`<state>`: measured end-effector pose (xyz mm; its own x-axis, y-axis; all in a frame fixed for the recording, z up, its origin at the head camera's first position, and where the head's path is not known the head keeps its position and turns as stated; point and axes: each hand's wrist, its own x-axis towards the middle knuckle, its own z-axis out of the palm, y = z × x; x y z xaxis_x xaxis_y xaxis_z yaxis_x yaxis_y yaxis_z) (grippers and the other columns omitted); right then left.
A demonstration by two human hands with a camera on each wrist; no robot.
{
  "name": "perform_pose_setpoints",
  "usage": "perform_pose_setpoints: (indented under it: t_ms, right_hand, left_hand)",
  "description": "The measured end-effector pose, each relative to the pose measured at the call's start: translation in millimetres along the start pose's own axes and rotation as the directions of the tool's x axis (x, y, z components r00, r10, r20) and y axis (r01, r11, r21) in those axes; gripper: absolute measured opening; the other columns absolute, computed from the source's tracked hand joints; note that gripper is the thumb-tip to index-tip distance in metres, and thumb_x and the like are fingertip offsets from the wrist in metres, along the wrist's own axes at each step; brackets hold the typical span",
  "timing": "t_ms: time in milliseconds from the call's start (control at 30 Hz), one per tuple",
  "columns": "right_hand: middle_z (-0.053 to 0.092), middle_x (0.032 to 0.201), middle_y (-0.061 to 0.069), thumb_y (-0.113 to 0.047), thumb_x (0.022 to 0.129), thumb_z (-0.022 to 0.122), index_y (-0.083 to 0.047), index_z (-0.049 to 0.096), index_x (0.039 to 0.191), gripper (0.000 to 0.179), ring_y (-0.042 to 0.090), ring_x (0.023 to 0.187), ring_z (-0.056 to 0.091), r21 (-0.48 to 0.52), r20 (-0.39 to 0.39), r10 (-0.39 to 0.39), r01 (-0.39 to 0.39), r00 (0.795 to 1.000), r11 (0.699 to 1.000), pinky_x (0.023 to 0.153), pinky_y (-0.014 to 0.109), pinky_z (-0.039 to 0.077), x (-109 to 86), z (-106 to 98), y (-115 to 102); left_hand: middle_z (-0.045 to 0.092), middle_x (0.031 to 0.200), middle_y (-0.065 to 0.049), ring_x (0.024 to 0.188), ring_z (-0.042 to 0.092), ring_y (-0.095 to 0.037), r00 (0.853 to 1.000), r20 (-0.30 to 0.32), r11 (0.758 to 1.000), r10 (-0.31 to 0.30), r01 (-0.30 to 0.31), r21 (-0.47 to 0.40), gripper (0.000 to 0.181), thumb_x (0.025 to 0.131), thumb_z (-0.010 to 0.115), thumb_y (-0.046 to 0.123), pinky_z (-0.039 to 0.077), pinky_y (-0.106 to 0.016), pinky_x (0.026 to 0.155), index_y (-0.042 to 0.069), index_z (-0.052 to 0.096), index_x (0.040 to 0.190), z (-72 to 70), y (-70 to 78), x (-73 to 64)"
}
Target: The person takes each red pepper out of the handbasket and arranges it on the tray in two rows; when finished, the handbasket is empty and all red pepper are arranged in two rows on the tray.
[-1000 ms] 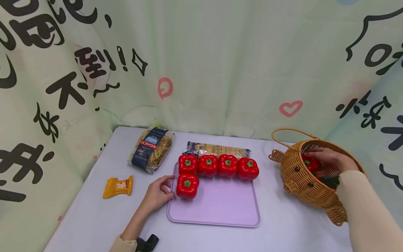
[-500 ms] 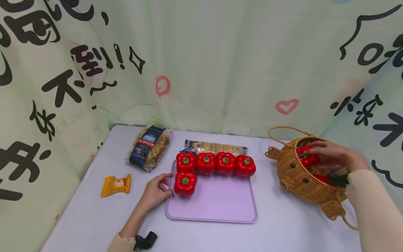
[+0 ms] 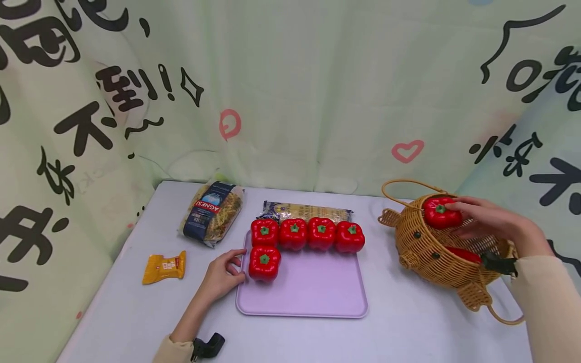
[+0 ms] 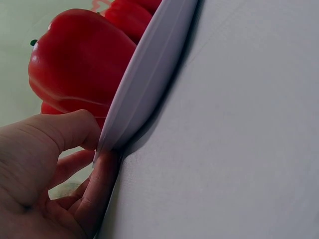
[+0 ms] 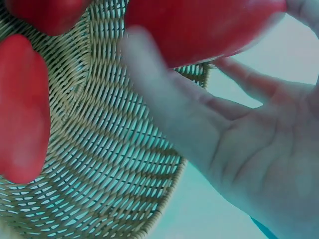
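My right hand (image 3: 504,224) grips a red bell pepper (image 3: 439,214) with a green stem, at the mouth of a wicker basket (image 3: 419,252) with an animal face. In the right wrist view, thumb and fingers wrap that pepper (image 5: 199,25) above the woven wall, and more red peppers (image 5: 22,109) lie inside. On the left, my left hand (image 3: 222,275) pinches the rim of a lilac tray (image 3: 317,290); its thumb is above the rim and a finger below. Several red bell peppers (image 3: 321,233) line the tray's back edge, with another pepper (image 3: 265,263) in front at the left.
A bag of Agnesi pasta (image 3: 212,213) lies at the back left. Behind the tray is a long noodle packet (image 3: 308,212). A yellow wrapped snack (image 3: 164,267) sits left of my left hand. The basket's handle (image 3: 408,184) loops up toward the back curtain.
My right hand has lifted a red bell pepper from inside the basket up to its opening. The left hand stays at the tray's rim. The whole head view has shifted slightly.
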<state>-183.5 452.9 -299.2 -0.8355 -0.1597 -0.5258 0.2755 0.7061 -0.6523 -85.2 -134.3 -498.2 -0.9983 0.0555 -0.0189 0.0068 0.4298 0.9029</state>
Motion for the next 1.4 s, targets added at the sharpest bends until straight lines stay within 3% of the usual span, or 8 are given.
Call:
perform_pose_setpoints:
  t_ms: [133, 233, 333, 433, 567, 733, 1067, 1400]
  right_hand:
    - [0.027, 0.141, 0.043, -0.049, 0.103, 0.037, 0.012, 0.001, 0.15, 0.085, 0.031, 0.101, 0.065, -0.022, -0.032, -0.014, 0.013, 0.999, 1.0, 0.083, 0.045, 0.056, -4.7, 0.2, -2.6]
    - [0.039, 0.135, 0.038, -0.047, 0.103, 0.036, 0.013, 0.006, 0.149, 0.081, 0.028, 0.102, 0.064, -0.005, -0.061, -0.038, 0.038, 0.997, 0.999, 0.083, 0.044, 0.056, -10.4, -0.1, -4.1]
    - [0.059, 0.117, 0.017, -0.045, 0.103, 0.039, 0.011, 0.012, 0.148, 0.076, 0.019, 0.097, 0.066, 0.071, -0.103, -0.044, 0.052, 0.994, 0.996, 0.082, 0.041, 0.057, -16.7, -0.1, -7.5]
    - [0.061, 0.102, -0.007, -0.044, 0.103, 0.042, 0.007, 0.018, 0.146, 0.071, 0.012, 0.09, 0.067, 0.154, -0.138, -0.044, 0.065, 0.989, 0.986, 0.08, 0.037, 0.057, -21.1, 2.2, -12.7]
    - [0.063, 0.092, -0.015, -0.042, 0.102, 0.044, -0.008, 0.038, 0.133, 0.046, 0.01, 0.085, 0.067, 0.227, -0.179, -0.053, 0.094, 0.982, 0.969, 0.076, 0.032, 0.058, -26.8, 11.4, -19.3]
    - [0.065, 0.092, -0.018, -0.041, 0.102, 0.046, -0.027, 0.045, 0.116, 0.019, 0.011, 0.084, 0.07, 0.304, -0.223, -0.075, 0.142, 0.972, 0.942, 0.074, 0.029, 0.057, -32.7, 29.8, -24.9]
    - [0.067, 0.103, -0.01, -0.031, 0.103, 0.046, -0.026, 0.042, 0.122, 0.019, 0.017, 0.09, 0.07, 0.666, -0.148, -0.168, 0.224, 0.975, 0.711, 0.075, 0.031, 0.058, -38.6, 73.3, -29.4]
    - [0.064, 0.11, -0.01, -0.03, 0.104, 0.043, -0.028, 0.049, 0.121, 0.018, 0.018, 0.094, 0.07, 0.715, -0.148, -0.227, 0.263, 0.963, 0.647, 0.077, 0.035, 0.058, -39.7, 120.1, -37.7]
  left_hand:
    - [0.059, 0.087, -0.005, 0.066, 0.056, -0.014, 1.0, -0.006, 1.0, -0.004, 0.004, -0.002, 0.052, 0.074, 0.078, -0.002, 0.05, -0.022, 0.059, 0.007, 0.065, 0.124, -0.2, -0.9, 0.2]
    - [0.059, 0.087, -0.005, 0.066, 0.057, -0.014, 1.0, -0.003, 1.0, 0.002, -0.002, -0.009, 0.052, 0.074, 0.077, -0.002, 0.05, -0.023, 0.059, 0.006, 0.065, 0.124, 0.1, -1.6, 0.5]
    - [0.059, 0.087, -0.005, 0.065, 0.057, -0.014, 1.0, 0.001, 1.0, 0.009, -0.009, -0.013, 0.052, 0.073, 0.077, -0.002, 0.05, -0.023, 0.059, 0.006, 0.065, 0.124, 0.2, -2.2, 0.7]
    - [0.059, 0.087, -0.004, 0.065, 0.057, -0.014, 1.0, -0.002, 1.0, 0.01, -0.01, -0.006, 0.053, 0.074, 0.077, -0.002, 0.05, -0.023, 0.059, 0.006, 0.065, 0.124, -0.2, -2.7, 1.0]
    - [0.059, 0.087, -0.004, 0.065, 0.057, -0.014, 1.0, -0.009, 1.0, 0.003, -0.003, 0.004, 0.053, 0.073, 0.077, -0.002, 0.05, -0.023, 0.059, 0.007, 0.065, 0.124, -0.7, -3.1, 0.8]
    - [0.059, 0.086, -0.004, 0.065, 0.057, -0.014, 1.0, -0.014, 1.0, 0.013, -0.013, 0.009, 0.053, 0.073, 0.077, -0.002, 0.051, -0.023, 0.059, 0.007, 0.065, 0.124, -0.1, -2.8, 0.4]
    - [0.058, 0.086, -0.003, 0.065, 0.057, -0.015, 1.0, -0.008, 1.0, -0.01, 0.01, 0.001, 0.054, 0.073, 0.077, -0.002, 0.051, -0.023, 0.059, 0.008, 0.065, 0.125, 0.2, -2.1, 1.1]
    - [0.059, 0.087, -0.003, 0.066, 0.057, -0.015, 1.0, -0.009, 1.0, -0.025, 0.025, 0.009, 0.055, 0.073, 0.078, -0.001, 0.051, -0.023, 0.06, 0.009, 0.065, 0.125, 0.1, -1.6, 1.2]
